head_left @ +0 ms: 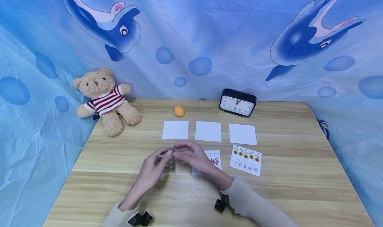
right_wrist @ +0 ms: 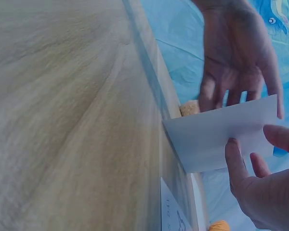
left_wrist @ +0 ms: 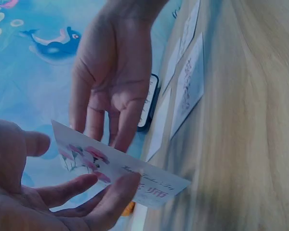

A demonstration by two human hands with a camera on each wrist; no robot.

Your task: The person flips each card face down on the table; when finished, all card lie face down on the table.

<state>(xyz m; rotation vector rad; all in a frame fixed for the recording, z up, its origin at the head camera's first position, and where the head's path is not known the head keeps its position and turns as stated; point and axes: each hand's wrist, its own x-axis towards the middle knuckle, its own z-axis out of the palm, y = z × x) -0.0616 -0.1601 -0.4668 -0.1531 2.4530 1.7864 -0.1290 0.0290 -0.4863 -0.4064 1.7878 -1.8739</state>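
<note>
A small printed card stands on edge between the two hands, seen edge-on in the head view. Pink flowers and lettering show on the card [left_wrist: 113,163] in the left wrist view, and its other face is plain white in the right wrist view. Fingertips of the left hand [head_left: 151,170] touch the printed face. From the other side the right hand [head_left: 198,159] rests its fingertips on the blank face. Under the right hand lies a card with red lettering [head_left: 215,157], partly hidden. Farther right is a sunflower card [head_left: 246,160], face up.
Behind the hands, three blank white cards lie in a row, the left card [head_left: 175,130], middle card [head_left: 208,131] and right card [head_left: 243,134]. A small orange object [head_left: 179,111], a black clock [head_left: 238,102] and a teddy bear [head_left: 104,99] are at the back of the wooden table [head_left: 293,187].
</note>
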